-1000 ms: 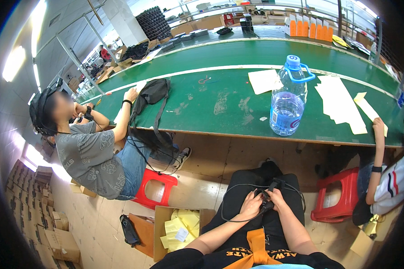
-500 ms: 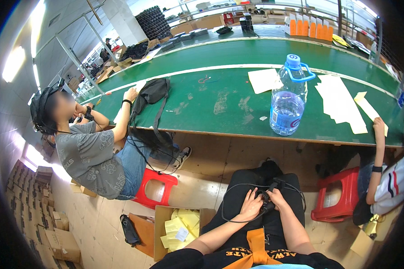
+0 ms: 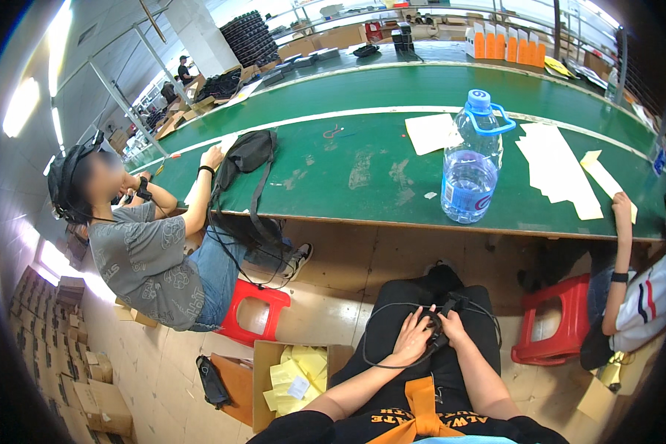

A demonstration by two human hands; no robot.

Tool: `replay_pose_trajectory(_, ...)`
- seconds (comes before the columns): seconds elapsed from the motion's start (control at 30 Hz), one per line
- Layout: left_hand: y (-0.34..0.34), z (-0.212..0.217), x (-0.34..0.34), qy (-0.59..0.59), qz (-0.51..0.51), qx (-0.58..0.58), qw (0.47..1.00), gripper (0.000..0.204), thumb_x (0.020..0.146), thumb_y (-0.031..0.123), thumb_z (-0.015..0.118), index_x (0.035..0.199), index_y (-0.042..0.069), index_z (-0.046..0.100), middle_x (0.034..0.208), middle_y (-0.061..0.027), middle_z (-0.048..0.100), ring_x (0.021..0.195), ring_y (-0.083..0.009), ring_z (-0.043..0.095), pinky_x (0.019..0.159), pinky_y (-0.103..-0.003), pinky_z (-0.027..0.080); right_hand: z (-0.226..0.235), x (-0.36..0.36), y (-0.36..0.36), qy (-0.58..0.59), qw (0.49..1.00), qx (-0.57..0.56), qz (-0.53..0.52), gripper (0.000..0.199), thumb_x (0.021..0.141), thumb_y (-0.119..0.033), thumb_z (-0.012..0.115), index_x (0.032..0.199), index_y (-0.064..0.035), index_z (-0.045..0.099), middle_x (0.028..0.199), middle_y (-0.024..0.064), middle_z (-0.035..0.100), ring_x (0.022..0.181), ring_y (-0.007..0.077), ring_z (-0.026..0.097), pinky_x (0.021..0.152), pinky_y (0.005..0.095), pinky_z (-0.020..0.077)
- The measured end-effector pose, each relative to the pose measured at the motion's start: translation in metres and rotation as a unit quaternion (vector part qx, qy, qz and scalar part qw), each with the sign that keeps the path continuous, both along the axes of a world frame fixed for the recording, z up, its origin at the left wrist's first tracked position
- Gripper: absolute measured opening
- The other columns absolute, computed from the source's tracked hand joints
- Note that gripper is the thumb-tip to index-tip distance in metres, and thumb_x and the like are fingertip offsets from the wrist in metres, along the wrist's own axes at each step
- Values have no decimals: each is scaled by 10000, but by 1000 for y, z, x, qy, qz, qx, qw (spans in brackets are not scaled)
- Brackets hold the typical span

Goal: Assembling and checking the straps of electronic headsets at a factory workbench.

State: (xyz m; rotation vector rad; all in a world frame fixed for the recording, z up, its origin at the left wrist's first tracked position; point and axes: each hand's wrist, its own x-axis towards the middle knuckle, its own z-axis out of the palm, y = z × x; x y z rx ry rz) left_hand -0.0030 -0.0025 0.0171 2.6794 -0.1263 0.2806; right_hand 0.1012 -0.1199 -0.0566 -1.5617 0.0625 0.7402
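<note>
Both my hands rest in my lap, over my black trousers. My left hand curls over a black corded device, its fingers bent across the top. From the other side my right hand closes on the same device, fingertips against it. The device's exact kind cannot be made out, since my hands cover much of it. A thin black cable loops out around my hands and over both thighs.
Ahead stands a green worktable bearing a large water bottle, white paper sheets and a black bag. Co-workers sit left and right by red stools. A carton with yellow paper is beside me.
The fingers of my left hand have shifted slightly over the black device. My right hand stays nearly still. Far back at left, a standing person shows more plainly.
</note>
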Motion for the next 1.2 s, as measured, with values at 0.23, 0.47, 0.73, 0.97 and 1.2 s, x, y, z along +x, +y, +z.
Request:
replay_pose_trajectory(0.23, 3, -10, 1, 61, -4, -8, 998, 343, 728, -16, 523, 1045, 37, 643, 1290, -143, 496, 1310, -363, 335, 1073, -494, 280, 11, 5, -3, 105, 991, 87, 1, 152, 897, -187, 579, 901, -51, 646, 785, 7, 623, 657, 80, 544, 531, 230, 392)
replay_pose_trajectory(0.47, 2, -15, 2, 27, 4, -37, 999, 342, 723, -21, 522, 1048, -7, 627, 1263, -143, 523, 1288, -365, 370, 1058, -493, 304, 23, 7, -3, 122, 985, 123, 25, 138, 909, -132, 540, 942, -67, 658, 763, 6, 633, 581, 71, 515, 499, 205, 375)
replay_pose_trajectory(0.73, 2, -12, 2, 40, 17, -65, 997, 371, 696, -38, 526, 1048, 13, 634, 1260, -135, 526, 1271, -362, 392, 1047, -467, 318, 19, 5, -2, 89, 991, 100, 27, 152, 906, -70, 499, 913, -63, 651, 729, 0, 615, 576, 73, 503, 497, 201, 360)
replay_pose_trajectory(0.97, 2, -13, 2, 20, 9, -84, 996, 374, 672, -45, 530, 1029, 7, 632, 1271, -125, 508, 1247, -352, 408, 1031, -452, 333, 14, 4, -2, 87, 991, 101, 15, 166, 897, -46, 479, 888, -69, 643, 700, -13, 590, 551, 70, 484, 490, 216, 368)
replay_pose_trajectory(1.2, 1, -15, 2, 28, 19, -79, 996, 366, 666, -47, 542, 1017, 8, 631, 1273, -138, 498, 1232, -345, 420, 1020, -443, 348, 21, 4, 0, 108, 990, 94, -13, 148, 895, -59, 496, 889, -77, 643, 701, -20, 591, 548, 70, 483, 490, 210, 366)
